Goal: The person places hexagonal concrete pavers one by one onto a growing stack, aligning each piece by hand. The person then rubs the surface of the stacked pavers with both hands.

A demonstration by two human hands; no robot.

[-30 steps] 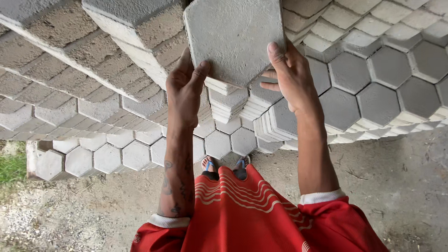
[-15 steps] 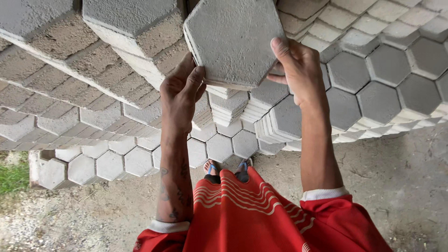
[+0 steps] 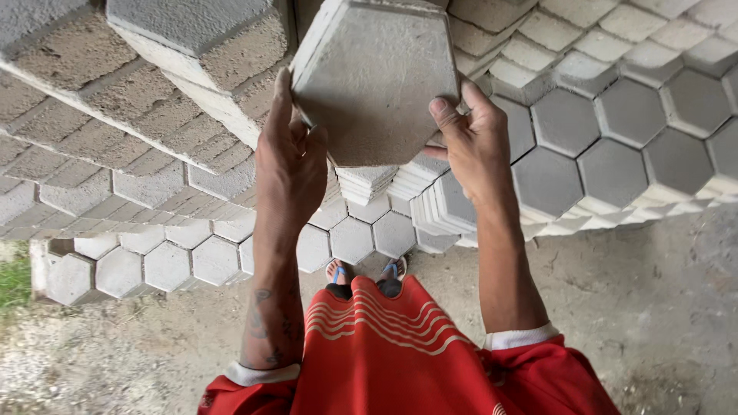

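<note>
The stacks of hexagonal pavers [image 3: 615, 138] fill the whole upper part of the view, from the left edge to the right edge. They form a wide wall of grey blocks with stepped rims. Between the left stacks and the right stacks there is only a narrow dark gap at the top. The ground [image 3: 653, 307] below is bare concrete with dust and small stones, and it gives open room on the right side and on the lower left. A small patch of grass [image 3: 14, 280] shows at the left edge.

The person wears a red shirt [image 3: 384, 361] and sandals [image 3: 367, 270], and the feet are close to the low row of pavers.

The hexagonal paver [image 3: 377, 81] is held up in front of the stacks, near the top middle, above the feet. It is grey, flat and thick, with a rough face, six straight sides and a paler rim. The left hand [image 3: 290, 165] presses its left edge with fingers closed on it. The right hand [image 3: 473, 146] grips the right lower edge, thumb on the face.
</note>
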